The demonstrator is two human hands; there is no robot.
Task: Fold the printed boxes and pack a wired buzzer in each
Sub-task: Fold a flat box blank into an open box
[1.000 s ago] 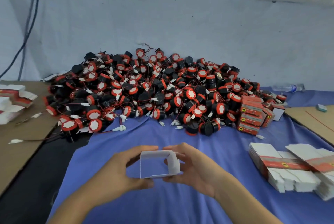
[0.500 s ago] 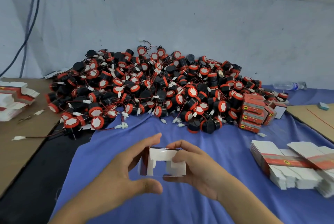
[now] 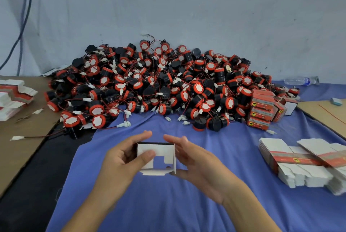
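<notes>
Right now both hands are on one half-formed box (image 3: pixel 161 155), held low over the blue cloth (image 3: pixel 168 203). My left hand (image 3: pixel 121 158) grips its left side, thumb pressing a white end flap inward. My right hand (image 3: pixel 198 164) pinches the right wall, fingers along the top and thumb beneath. The end is not closed and I see no buzzer in it, so I judge this box is mid-fold.

To my right lies a stack of flat boxes (image 3: pixel 299 160), none folded, so plenty is left. Farther on, a few finished red boxes (image 3: pixel 262 110) sit stacked against the right edge of the heap of wired buzzers (image 3: pixel 159 85), which dwarfs them. At far left a bundle of blanks (image 3: pixel 15 97) rests on brown cardboard (image 3: pixel 18 147). Behind, a water bottle (image 3: pixel 299 81) lies below the pale wall (image 3: pixel 168 7), with dark cables (image 3: pixel 24 16) hanging at left.
</notes>
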